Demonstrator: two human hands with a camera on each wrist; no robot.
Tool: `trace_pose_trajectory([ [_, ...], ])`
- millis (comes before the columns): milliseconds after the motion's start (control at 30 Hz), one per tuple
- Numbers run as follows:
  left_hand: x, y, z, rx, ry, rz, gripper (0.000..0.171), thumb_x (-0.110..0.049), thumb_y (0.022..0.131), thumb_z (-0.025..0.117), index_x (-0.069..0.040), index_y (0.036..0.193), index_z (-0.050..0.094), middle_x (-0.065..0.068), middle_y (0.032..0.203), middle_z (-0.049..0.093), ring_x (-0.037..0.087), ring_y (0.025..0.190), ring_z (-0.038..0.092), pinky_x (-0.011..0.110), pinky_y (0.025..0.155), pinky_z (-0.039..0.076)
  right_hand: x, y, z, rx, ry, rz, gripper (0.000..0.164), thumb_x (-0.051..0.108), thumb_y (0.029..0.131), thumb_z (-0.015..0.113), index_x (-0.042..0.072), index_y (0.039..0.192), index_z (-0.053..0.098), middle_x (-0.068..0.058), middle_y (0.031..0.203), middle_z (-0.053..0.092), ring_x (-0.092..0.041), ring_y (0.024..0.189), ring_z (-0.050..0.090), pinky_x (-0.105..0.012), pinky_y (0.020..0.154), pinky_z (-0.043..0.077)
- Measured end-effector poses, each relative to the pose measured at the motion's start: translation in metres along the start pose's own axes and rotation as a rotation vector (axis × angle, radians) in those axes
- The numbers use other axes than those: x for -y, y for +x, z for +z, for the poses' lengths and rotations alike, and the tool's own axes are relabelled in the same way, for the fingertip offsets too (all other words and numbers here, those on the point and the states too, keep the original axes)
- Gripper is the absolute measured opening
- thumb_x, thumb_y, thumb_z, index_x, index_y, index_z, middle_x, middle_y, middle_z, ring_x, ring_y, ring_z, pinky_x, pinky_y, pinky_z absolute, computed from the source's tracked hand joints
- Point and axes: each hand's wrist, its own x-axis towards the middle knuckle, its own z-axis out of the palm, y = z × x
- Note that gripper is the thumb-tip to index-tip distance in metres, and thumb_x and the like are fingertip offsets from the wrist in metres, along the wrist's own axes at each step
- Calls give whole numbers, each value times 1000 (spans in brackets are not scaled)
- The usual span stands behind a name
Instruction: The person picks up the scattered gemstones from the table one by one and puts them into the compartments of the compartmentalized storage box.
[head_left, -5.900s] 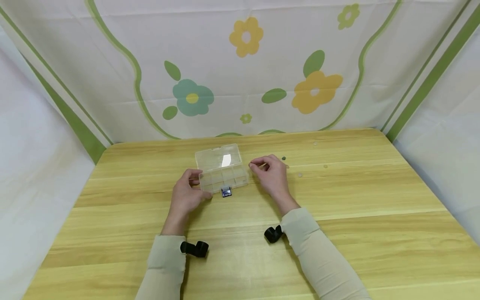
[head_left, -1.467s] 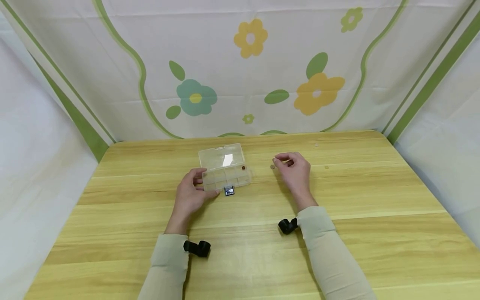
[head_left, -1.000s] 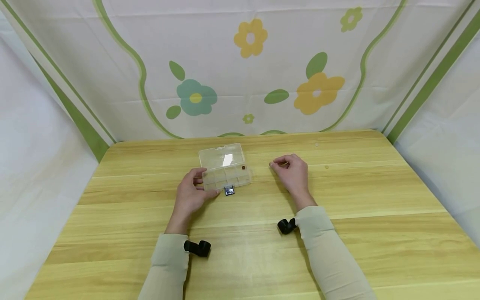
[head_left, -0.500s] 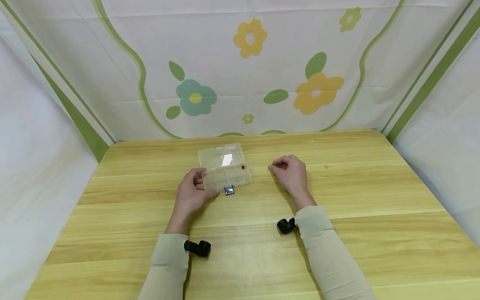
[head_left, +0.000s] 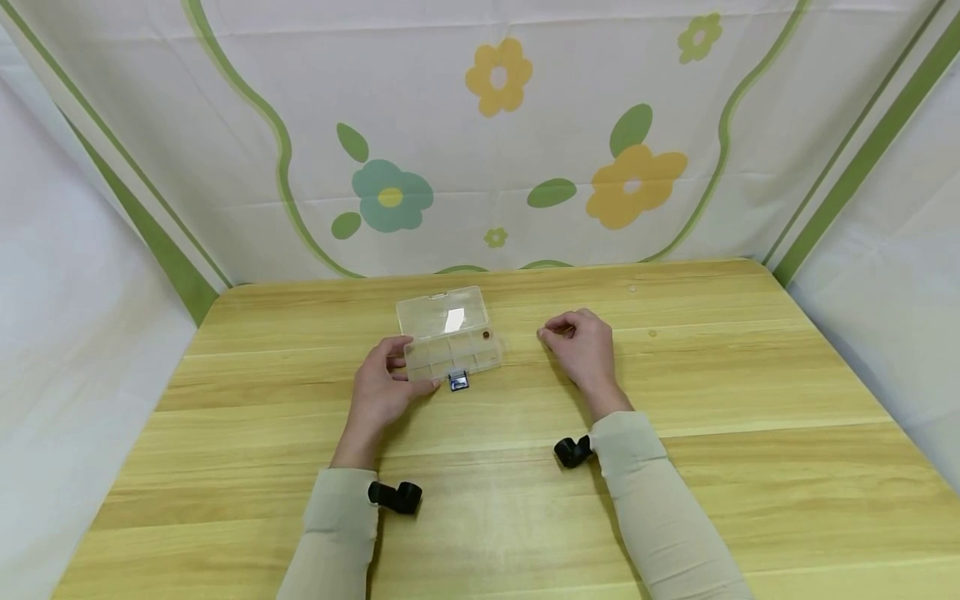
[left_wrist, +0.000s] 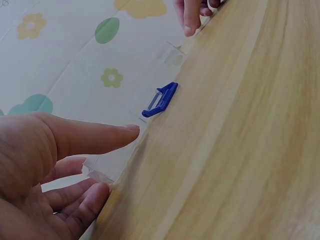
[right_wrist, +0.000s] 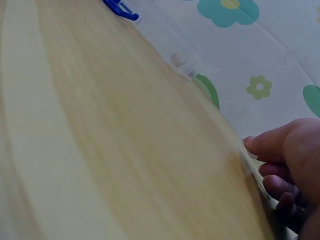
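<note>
A clear plastic compartment box (head_left: 442,354) lies on the table, its lid (head_left: 431,315) tipped back and its blue latch (head_left: 459,381) hanging at the front. My left hand (head_left: 381,385) grips the box's left end, the thumb along the front edge and the other fingers at the side. One small dark red bead (head_left: 486,335) sits in the back right compartment. To the right of the box, my right hand (head_left: 585,346) is low over the table with thumb and forefinger together. They pinch a small pale disc (right_wrist: 252,155), mostly hidden by the fingertips.
Two tiny pieces lie on the wooden table (head_left: 480,533) beyond the right hand: a tan one (head_left: 652,333) and a pale one (head_left: 632,289). A white cloth with printed flowers (head_left: 498,77) stands behind the table. Each wrist carries a black camera (head_left: 573,452).
The right hand came right from beside the box to the small discs and took hold of one. A dark red bead now shows in the box. The left hand stays at the box.
</note>
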Motion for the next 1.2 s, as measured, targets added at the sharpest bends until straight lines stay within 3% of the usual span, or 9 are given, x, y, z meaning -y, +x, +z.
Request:
trace_pose_trajectory([
  [533,-1,0,0,-1,-8,13,80,-5,81,91,-7,152,55,21,139,60,36,117,61,48,105,53,3,-1,-1,-70,56,-35,17,23,96,81,7,102,83,-12,107,73,-26,86,66,-35,77,53],
  [1200,0,-1,1,-7,-30,1,80,0,80,90,-9,152,56,21,140,60,37,118,60,49,105,53,3,-1,-1,-70,102,-68,15,19,96,82,6,103,83,-12,105,73,-26,84,65,-32,75,52],
])
